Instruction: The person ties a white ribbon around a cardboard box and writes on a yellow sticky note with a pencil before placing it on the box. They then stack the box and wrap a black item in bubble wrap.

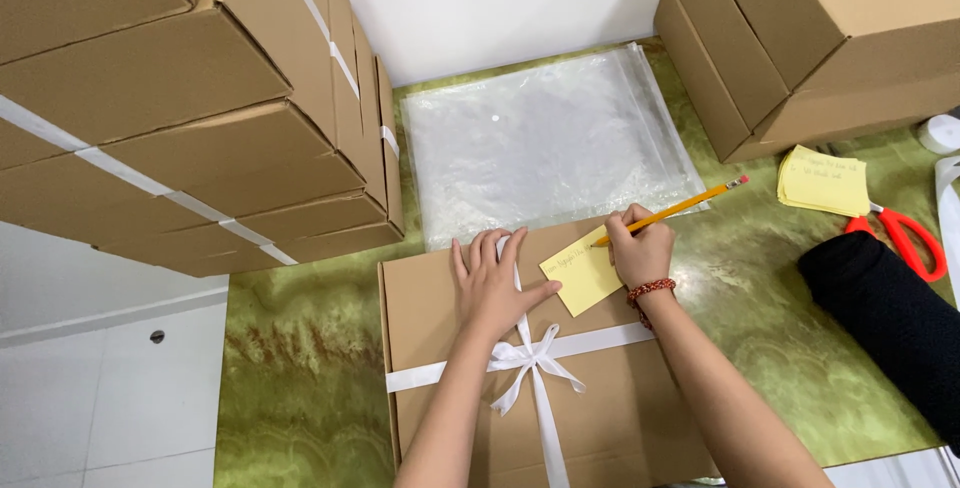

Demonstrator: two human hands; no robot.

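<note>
Your left hand [495, 283] lies flat, fingers spread, on the brown cardboard box [610, 398] tied with white ribbon [530, 356]. Your right hand [640, 248] pinches a yellow pencil [672, 211], its tip on the yellow sticky note [582, 271] atop the box.

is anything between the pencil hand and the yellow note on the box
Nothing visible: the right hand rests at the yellow sticky note, pencil tip on it. The left hand lies beside it.
</note>
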